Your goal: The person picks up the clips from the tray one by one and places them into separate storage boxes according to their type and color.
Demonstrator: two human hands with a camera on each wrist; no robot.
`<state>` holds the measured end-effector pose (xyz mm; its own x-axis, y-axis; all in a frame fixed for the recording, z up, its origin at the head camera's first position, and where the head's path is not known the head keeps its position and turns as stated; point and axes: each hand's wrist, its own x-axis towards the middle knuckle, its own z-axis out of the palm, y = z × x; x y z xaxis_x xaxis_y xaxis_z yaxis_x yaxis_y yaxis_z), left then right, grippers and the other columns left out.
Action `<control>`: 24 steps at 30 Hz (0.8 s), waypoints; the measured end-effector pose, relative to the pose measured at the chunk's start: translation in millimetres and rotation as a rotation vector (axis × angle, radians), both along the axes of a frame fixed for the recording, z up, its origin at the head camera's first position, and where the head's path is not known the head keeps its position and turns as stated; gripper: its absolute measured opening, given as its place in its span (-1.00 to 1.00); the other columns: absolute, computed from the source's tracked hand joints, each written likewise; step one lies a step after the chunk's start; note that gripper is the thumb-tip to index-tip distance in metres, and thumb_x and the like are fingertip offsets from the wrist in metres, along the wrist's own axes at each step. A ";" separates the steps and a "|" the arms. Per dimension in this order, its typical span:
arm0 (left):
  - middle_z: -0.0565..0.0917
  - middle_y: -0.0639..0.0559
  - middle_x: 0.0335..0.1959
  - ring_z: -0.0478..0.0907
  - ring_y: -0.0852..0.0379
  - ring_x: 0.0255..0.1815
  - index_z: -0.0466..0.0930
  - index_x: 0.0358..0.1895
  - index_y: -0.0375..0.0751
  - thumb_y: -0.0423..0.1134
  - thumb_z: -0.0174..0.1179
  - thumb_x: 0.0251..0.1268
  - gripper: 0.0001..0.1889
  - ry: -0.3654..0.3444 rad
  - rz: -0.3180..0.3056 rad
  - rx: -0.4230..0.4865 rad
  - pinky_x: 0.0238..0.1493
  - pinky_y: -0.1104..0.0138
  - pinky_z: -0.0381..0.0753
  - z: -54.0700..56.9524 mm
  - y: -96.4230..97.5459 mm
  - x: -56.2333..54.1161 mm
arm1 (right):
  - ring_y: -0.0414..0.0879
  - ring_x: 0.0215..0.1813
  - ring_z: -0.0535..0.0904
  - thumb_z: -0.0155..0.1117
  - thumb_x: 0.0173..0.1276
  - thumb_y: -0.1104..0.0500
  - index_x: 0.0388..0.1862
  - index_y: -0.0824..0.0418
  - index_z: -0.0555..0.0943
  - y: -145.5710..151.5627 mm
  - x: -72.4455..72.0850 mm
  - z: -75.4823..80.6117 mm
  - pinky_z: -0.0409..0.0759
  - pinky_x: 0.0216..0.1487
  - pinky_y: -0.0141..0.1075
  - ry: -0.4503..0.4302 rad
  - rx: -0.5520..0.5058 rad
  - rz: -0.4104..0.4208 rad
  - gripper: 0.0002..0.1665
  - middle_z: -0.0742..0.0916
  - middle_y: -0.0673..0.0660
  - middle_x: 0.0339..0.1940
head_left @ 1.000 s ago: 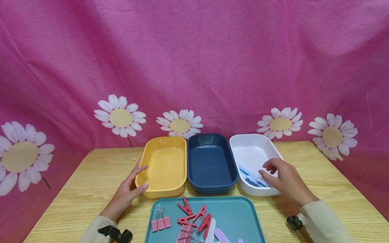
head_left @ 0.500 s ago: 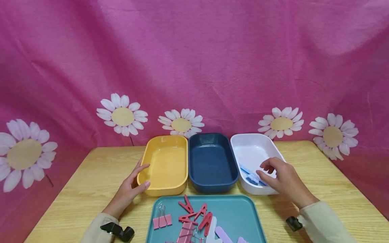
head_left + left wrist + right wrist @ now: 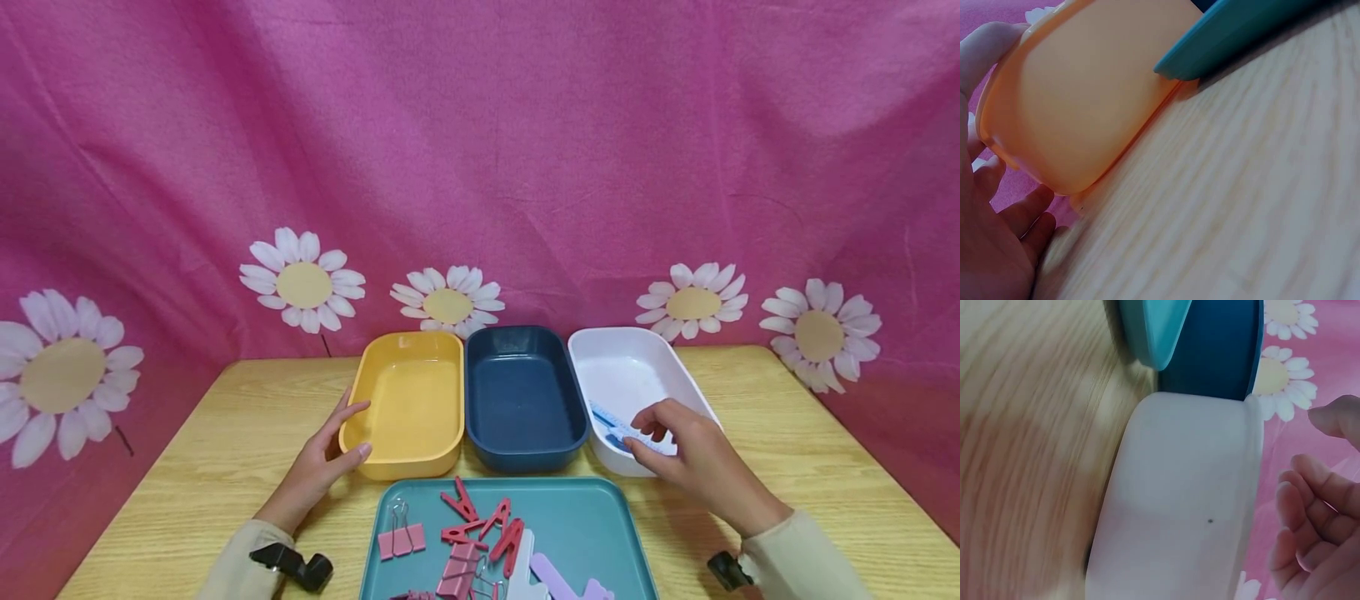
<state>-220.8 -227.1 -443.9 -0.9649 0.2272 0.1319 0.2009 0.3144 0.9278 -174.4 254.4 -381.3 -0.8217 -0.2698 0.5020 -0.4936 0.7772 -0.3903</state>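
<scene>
My left hand (image 3: 309,477) rests at the left side of a yellow bin (image 3: 405,408), index finger and thumb over its rim. In the left wrist view the other fingers (image 3: 1025,215) lie loosely outside the bin wall. Above the near right part of a white bin (image 3: 626,367) is my right hand (image 3: 697,458), thumb and fingers loosely bent with a gap between them and nothing visibly held. Beneath it in that bin lie a light blue strip with fine marks (image 3: 611,415) and darker blue pieces, partly hidden by the hand.
A dark blue bin (image 3: 525,400) stands between the other two. In front, a teal tray (image 3: 592,508) bears red clothespins (image 3: 507,546), pink binder clips (image 3: 401,542), a white piece (image 3: 523,571) and a lilac piece (image 3: 555,577). Behind the table hangs a pink daisy cloth (image 3: 480,167).
The right hand has moved slightly left and lower over the white bin. My left hand stays at the yellow bin. The head view has shifted a little.
</scene>
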 end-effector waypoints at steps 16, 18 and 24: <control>-0.21 0.23 0.57 -0.15 -0.07 0.56 0.22 0.44 0.18 -0.03 0.23 0.31 -0.35 -0.033 0.020 -0.011 0.23 0.50 0.22 -0.4 0.6 -1.4 | -0.17 -0.31 0.53 0.56 0.02 0.25 -0.25 -0.04 0.56 -9.3 9.1 1.2 0.57 -0.37 -0.40 -0.027 -0.056 0.094 -0.61 0.61 -0.21 -0.36; -0.21 0.23 0.57 -0.16 -0.07 0.56 0.22 0.44 0.19 -0.02 0.23 0.31 -0.35 -0.033 0.027 -0.022 0.28 0.40 0.22 -0.2 0.7 -1.5 | -0.19 -0.33 0.52 0.56 0.02 0.26 -0.26 -0.04 0.56 -10.6 9.6 1.6 0.55 -0.40 -0.42 -0.019 -0.064 0.116 -0.61 0.60 -0.21 -0.38; -0.21 0.23 0.58 -0.14 -0.07 0.55 0.23 0.43 0.19 -0.02 0.24 0.30 -0.35 -0.037 0.032 -0.018 0.34 0.15 0.18 1.2 1.9 -1.0 | -0.24 -0.34 0.49 0.54 0.03 0.27 -0.28 0.03 0.57 -14.6 12.0 -0.7 0.53 -0.44 -0.44 -0.004 -0.074 0.203 -0.65 0.58 -0.19 -0.39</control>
